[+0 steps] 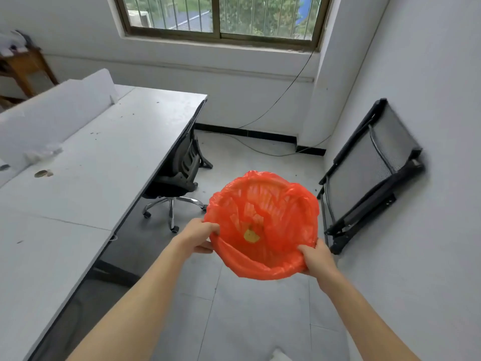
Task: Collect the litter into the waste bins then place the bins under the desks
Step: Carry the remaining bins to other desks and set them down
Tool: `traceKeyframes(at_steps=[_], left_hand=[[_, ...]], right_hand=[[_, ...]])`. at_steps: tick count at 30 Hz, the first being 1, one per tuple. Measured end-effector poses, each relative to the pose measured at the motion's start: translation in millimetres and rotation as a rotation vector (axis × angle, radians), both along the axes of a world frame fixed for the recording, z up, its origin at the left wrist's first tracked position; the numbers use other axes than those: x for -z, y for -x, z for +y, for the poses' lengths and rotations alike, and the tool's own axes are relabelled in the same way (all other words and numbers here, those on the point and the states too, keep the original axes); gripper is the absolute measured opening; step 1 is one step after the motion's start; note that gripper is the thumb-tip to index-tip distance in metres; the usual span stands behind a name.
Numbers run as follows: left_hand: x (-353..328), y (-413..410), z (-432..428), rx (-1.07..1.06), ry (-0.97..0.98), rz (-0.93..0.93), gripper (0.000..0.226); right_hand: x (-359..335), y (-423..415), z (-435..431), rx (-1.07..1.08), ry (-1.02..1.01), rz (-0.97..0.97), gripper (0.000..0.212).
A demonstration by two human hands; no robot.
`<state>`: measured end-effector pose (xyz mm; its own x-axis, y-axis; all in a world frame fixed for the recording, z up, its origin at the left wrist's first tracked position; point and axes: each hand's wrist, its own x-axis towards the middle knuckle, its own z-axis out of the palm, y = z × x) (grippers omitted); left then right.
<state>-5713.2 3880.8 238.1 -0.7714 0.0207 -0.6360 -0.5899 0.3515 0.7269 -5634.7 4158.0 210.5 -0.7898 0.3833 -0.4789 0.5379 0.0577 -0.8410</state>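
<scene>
A waste bin (pixel 263 204) lined with an orange-red plastic bag hangs in the air in front of me, above the floor. My left hand (pixel 199 237) grips its near-left rim, fingers curled over the bag's edge. My right hand (pixel 316 259) grips the near-right rim the same way. A yellow scrap of litter (pixel 251 235) lies at the bottom of the bin. On the long white desk (pixel 109 162) to my left lie a crumpled clear wrapper (pixel 43 152) and a small brown scrap (pixel 43 174).
A black swivel chair (pixel 179 178) is pushed in at the desk's right side. A folded black mesh frame (pixel 374 173) leans against the right wall. A cable (pixel 260 149) trails across the floor below the window. Tiled floor lies between desk and wall.
</scene>
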Motion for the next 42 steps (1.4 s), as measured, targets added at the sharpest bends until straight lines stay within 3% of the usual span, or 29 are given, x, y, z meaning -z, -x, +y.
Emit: traceKeyframes(at_steps=[5,9,11,18,22,29,36,39,42], left_hand=[[27.7,135.2,41.1,-0.108,-0.024,-0.029,0.023],[42.5,240.6,71.1,-0.158,-0.004,-0.067,0.017],[43.0,290.6,86.5,-0.162,0.011,-0.065,0.016],[27.3,433.9,114.2,-0.052,0.097,-0.103,0.021],[43.9,540.2,121.4,0.079,0.183,-0.167,0.035],[57.2,723.6,125.7,0.223,0.218,-0.200,0.040],[34.7,878.1,127.3,0.257,0.280,-0.115,0.036],[42.1,937.8,116.5,0.212,0.310,-0.107,0.031],[55.1,978.9,104.1,0.145,0.324,-0.113,0.026]], right_hand=[[27.0,134.0,33.7,-0.027,0.098,-0.090,0.042],[29.5,247.8,53.0,-0.112,0.192,-0.138,0.016],[26.7,310.5,64.8,-0.137,0.174,-0.132,0.009],[13.1,500.2,93.9,-0.155,0.088,-0.144,0.015],[35.9,614.3,113.4,-0.168,0.031,-0.170,0.028],[39.1,781.2,126.8,-0.158,-0.059,-0.163,0.012],[37.8,938.6,148.8,-0.178,-0.129,-0.186,0.034],[45.2,1011.3,147.1,-0.230,-0.141,-0.214,0.031],[63.2,1078.7,144.1,-0.298,-0.144,-0.247,0.040]])
